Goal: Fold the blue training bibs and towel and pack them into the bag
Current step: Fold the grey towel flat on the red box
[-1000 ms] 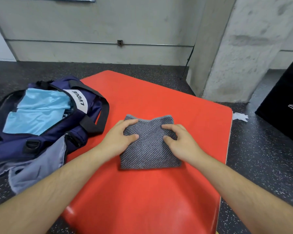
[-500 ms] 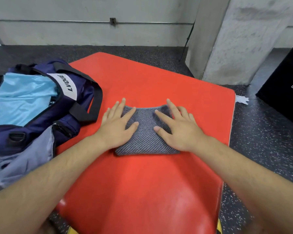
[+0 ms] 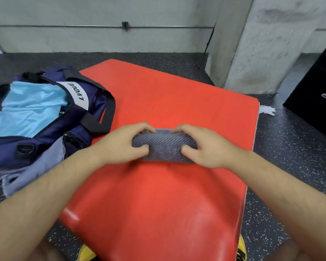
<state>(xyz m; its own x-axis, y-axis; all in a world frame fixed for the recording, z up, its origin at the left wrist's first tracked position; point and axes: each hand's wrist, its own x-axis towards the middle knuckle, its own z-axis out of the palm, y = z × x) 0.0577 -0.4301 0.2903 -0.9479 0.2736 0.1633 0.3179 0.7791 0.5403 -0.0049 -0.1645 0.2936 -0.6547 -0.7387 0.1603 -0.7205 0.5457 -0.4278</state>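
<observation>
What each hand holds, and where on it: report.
Left hand grips the left end of the folded grey towel; right hand grips its right end.

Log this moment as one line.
left hand grips towel | right hand grips towel | towel on red mat | blue bibs in bag

Your left hand (image 3: 120,144) and right hand (image 3: 209,147) cover both ends of the towel (image 3: 165,147). Your fingers (image 3: 146,129) curl over its far edge, tips out of sight. The bag (image 3: 36,142) runs off the left edge, and its rim hides part of the bibs (image 3: 26,112). The black box (image 3: 316,102) is cut by the right edge. A white scrap (image 3: 266,110) beside the mat (image 3: 167,204) is too small to identify.
</observation>
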